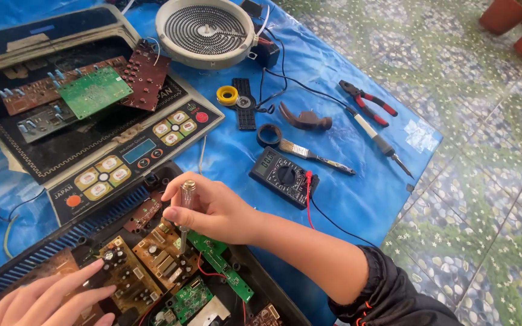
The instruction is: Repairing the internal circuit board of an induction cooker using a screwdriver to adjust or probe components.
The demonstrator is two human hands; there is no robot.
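Observation:
My right hand [212,208] grips a screwdriver [185,211] with a clear handle, held upright, its tip down on a brown circuit board [158,256] inside an opened black appliance housing [67,232]. A narrow green circuit board [228,271] lies just right of the tip. My left hand [46,299] rests flat on the brown board at the lower left, fingers spread, holding nothing.
A black glass cooktop panel [92,136] carries several loose circuit boards [95,90]. On the blue tarp [345,199] lie a round heating coil [206,30], multimeter [282,176], brush [315,156], pliers [367,101], soldering iron [376,137], hammer head [303,118], tape rolls. Terracotta pots [515,18] stand far right.

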